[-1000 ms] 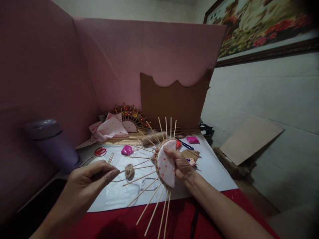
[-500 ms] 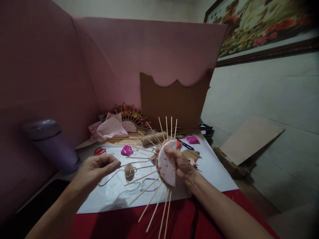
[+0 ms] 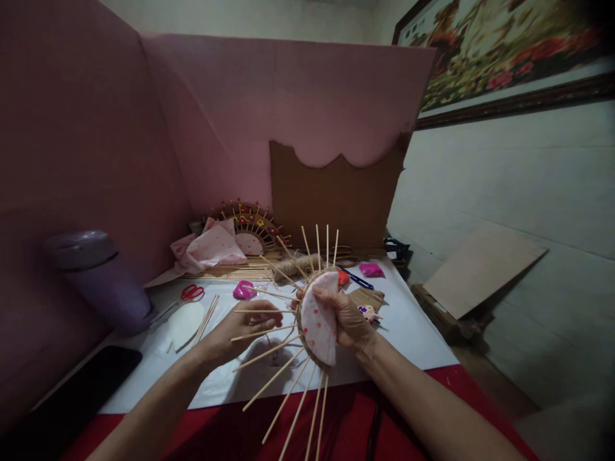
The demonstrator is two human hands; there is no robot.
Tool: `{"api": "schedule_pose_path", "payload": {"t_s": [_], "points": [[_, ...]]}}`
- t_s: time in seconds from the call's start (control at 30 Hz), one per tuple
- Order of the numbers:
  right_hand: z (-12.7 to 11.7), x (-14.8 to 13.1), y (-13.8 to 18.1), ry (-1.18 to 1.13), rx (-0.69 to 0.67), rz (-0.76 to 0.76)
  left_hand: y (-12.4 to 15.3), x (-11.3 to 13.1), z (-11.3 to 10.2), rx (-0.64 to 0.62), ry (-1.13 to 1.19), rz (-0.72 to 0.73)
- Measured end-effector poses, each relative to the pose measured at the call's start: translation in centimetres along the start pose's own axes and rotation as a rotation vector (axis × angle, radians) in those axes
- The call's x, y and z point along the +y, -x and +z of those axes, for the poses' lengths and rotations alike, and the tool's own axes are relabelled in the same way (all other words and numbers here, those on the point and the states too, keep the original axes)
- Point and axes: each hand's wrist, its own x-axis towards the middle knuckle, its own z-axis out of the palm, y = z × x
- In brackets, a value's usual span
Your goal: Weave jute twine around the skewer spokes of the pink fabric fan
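My right hand point(image 3: 353, 317) grips a half-round piece point(image 3: 319, 320) covered in pale cloth with red dots, thumb on its face. Thin wooden sticks point(image 3: 273, 384) fan out from its curved edge, where brown twine point(image 3: 303, 342) is wound. To its left, my left hand point(image 3: 235, 333) is behind several of the sticks, fingers curled near the twine strand; the sticks partly cover the fingertips, and the strand's hold in them is hard to see.
Red-handled scissors point(image 3: 193, 292), a white oval piece point(image 3: 186, 325) and loose sticks point(image 3: 206, 319) lie left. Pink packets point(image 3: 245, 290), a twine roll point(image 3: 295, 267) and a blue cutter point(image 3: 356, 279) are behind. A purple bottle point(image 3: 103, 282) and black phone point(image 3: 110, 371) stand and lie at far left.
My left hand has moved right and slightly down, from pulling the twine out to the left to behind the sticks. The half-round piece has shifted slightly left in my right hand.
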Motion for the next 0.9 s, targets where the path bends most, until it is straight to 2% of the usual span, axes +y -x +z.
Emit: {"api": "schedule_pose_path", "payload": {"t_s": [0.13, 0.23, 0.37, 0.57, 0.73, 0.9], "points": [[-0.1, -0.2, -0.1, -0.026, 0.009, -0.034, -0.7, 1.7, 0.6, -0.088, 0.27, -0.084], [0.0, -0.3, -0.1, -0.04, 0.026, -0.036, -0.7, 2.0, 1.4, -0.152, 0.415, -0.165], [0.2, -0.3, -0.1, -0.038, 0.028, -0.043, -0.5, 1.9, 2.1, -0.2, 0.596, -0.163], [0.2, 0.0, -0.1, -0.079, 0.039, -0.058, -0.6, 0.5, 2.4, -0.039, 0.731, -0.145], [0.2, 0.4, -0.2, -0.088, 0.102, -0.03, -0.5, -0.6, 3.0, 0.007, 0.704, -0.131], [-0.1, 0.9, -0.5, -0.051, 0.13, -0.025, -0.2, -0.6, 3.5, 0.06, 0.707, -0.148]]}}
